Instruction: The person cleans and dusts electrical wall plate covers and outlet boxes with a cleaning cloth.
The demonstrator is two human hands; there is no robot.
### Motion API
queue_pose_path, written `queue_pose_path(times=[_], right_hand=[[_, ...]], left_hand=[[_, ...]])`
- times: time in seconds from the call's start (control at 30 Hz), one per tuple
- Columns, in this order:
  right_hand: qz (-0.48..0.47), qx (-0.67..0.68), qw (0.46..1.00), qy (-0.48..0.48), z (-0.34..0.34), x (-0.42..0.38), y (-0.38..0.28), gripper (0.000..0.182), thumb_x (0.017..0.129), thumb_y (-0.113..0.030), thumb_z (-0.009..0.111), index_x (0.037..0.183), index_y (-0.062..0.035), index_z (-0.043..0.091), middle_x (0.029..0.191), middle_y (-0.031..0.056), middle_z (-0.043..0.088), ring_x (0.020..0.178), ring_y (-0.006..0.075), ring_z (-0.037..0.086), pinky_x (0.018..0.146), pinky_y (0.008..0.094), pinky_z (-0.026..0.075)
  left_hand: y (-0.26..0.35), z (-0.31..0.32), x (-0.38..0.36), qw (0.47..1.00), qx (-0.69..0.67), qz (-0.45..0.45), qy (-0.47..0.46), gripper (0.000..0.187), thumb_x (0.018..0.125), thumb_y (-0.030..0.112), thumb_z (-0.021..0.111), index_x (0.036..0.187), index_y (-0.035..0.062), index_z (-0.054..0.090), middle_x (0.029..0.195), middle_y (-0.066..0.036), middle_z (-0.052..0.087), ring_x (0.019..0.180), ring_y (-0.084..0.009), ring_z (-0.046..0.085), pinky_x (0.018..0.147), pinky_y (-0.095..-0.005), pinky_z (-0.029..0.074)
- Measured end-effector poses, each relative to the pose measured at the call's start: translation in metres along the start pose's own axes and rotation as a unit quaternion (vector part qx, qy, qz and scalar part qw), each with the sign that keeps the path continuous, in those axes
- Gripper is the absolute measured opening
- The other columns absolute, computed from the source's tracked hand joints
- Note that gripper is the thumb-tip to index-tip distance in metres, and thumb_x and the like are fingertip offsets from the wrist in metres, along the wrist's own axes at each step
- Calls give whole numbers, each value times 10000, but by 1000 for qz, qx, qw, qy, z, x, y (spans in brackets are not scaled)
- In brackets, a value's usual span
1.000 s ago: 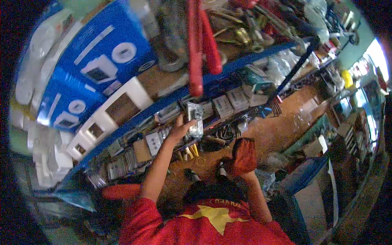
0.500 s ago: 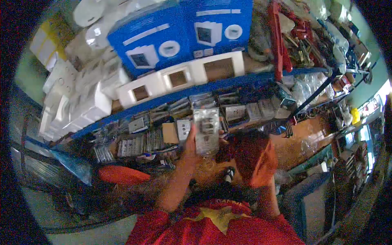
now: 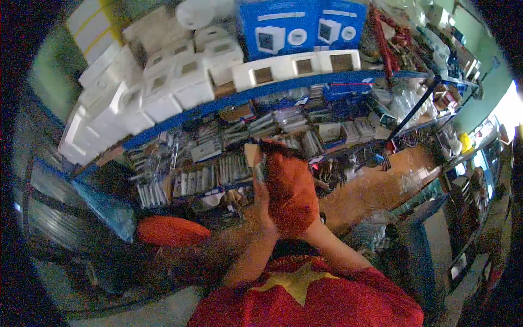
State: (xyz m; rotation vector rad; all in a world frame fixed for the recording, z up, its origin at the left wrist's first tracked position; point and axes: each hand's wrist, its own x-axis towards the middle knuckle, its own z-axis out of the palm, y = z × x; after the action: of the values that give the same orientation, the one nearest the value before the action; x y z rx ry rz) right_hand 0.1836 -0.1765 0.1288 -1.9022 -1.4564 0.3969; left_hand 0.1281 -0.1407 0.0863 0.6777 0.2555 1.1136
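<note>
An orange-red cloth [image 3: 291, 188] is bunched in front of my chest. My right hand [image 3: 311, 228] is at its lower end, with the fingers hidden in the fabric and only the wrist side showing. Along the cloth's left edge, my left hand [image 3: 265, 204] is raised, its fingers wrapped round a clear plastic package [image 3: 260, 170]. Most of that package is hidden behind the cloth and the fingers.
Ahead is a blue-edged shelf [image 3: 218, 102] with white boxes [image 3: 190, 82] and blue printed boxes [image 3: 280, 30]. Packaged parts [image 3: 193, 181] fill the level below. A red oval object [image 3: 173, 231] lies at the left, and red tools [image 3: 384, 41] are at the upper right.
The cloth has moved left and up, to in front of the package, which was in plain view before. Both hands have come together. The view has shifted, showing more of the shelf's left part.
</note>
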Motion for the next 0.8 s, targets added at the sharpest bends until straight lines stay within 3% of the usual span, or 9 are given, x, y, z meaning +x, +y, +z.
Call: queue_pose_path(times=[0.03, 0.13, 0.23, 0.27, 0.33, 0.53, 0.63, 0.73, 0.8], right_hand=[[20, 215, 976, -11, 32, -12, 20, 516, 802, -136, 508, 1291, -62, 357, 1257, 121, 443, 1110, 237, 451, 909, 325, 380], [-71, -9, 997, -14, 74, -48, 63, 355, 812, -178, 483, 1139, -44, 457, 1073, 137, 519, 963, 244, 512, 832, 318, 401], [-89, -87, 992, 18, 54, -60, 39, 191, 792, -175, 489, 939, -60, 531, 863, 86, 544, 779, 213, 537, 677, 309, 430], [-96, -114, 988, 30, 46, -62, 29, 154, 786, -175, 491, 872, -65, 556, 792, 69, 552, 718, 202, 546, 626, 307, 440], [-106, -148, 982, 59, 29, -62, 16, 211, 764, -197, 523, 925, -61, 520, 852, 77, 529, 778, 205, 519, 670, 314, 423], [-113, -22, 990, 85, -22, -26, 25, 489, 700, -263, 621, 1086, -47, 412, 1031, 102, 461, 959, 213, 438, 803, 337, 372], [-120, -9, 993, 16, -45, -28, 34, 642, 667, -296, 670, 1166, -39, 359, 1120, 114, 427, 1050, 218, 397, 869, 348, 347], [-218, -134, 957, -139, -43, -49, 30, 796, 635, -329, 719, 1247, -32, 305, 1210, 126, 393, 1140, 222, 357, 935, 359, 321], [-218, -59, 964, -141, -26, -56, 31, 899, 614, -351, 752, 1300, -28, 269, 1270, 134, 370, 1200, 225, 330, 980, 367, 304]], left_hand=[[10, -6, -1, 1000, -19, 21, -10, 617, 892, 424, 403, 1364, 75, 211, 1320, -96, 379, 1180, -244, 402, 1010, -364, 287], [42, -25, -3, 996, -23, 73, -39, 612, 893, 399, 412, 1369, 78, 200, 1324, -98, 372, 1189, -248, 390, 1016, -366, 274], [70, -41, -3, 990, 91, 104, -31, 590, 893, 367, 418, 1370, 90, 209, 1296, -126, 393, 1170, -260, 409, 1001, -373, 291], [75, -46, -6, 992, 72, 93, -41, 587, 894, 365, 416, 1370, 91, 210, 1292, -127, 397, 1167, -260, 413, 998, -375, 297], [81, -56, -6, 994, 31, 71, -70, 580, 896, 361, 411, 1370, 93, 213, 1285, -130, 405, 1159, -260, 421, 990, -379, 308], [93, -59, -6, 996, -66, 19, -57, 633, 851, 398, 473, 1365, 127, 222, 1242, -164, 449, 1078, -305, 493, 912, -427, 402], [93, -67, -2, 994, -79, -9, -73, 667, 793, 339, 529, 1353, 111, 249, 1213, -180, 468, 1041, -319, 515, 888, -425, 426], [96, -61, -3, 987, -109, -60, -98, 704, 707, 273, 571, 1324, 70, 297, 1166, -197, 495, 1015, -321, 528, 872, -399, 441], [94, -44, -2, 986, -109, -63, -112, 718, 650, 256, 587, 1287, 34, 342, 1133, -184, 514, 993, -313, 538, 863, -399, 445]])
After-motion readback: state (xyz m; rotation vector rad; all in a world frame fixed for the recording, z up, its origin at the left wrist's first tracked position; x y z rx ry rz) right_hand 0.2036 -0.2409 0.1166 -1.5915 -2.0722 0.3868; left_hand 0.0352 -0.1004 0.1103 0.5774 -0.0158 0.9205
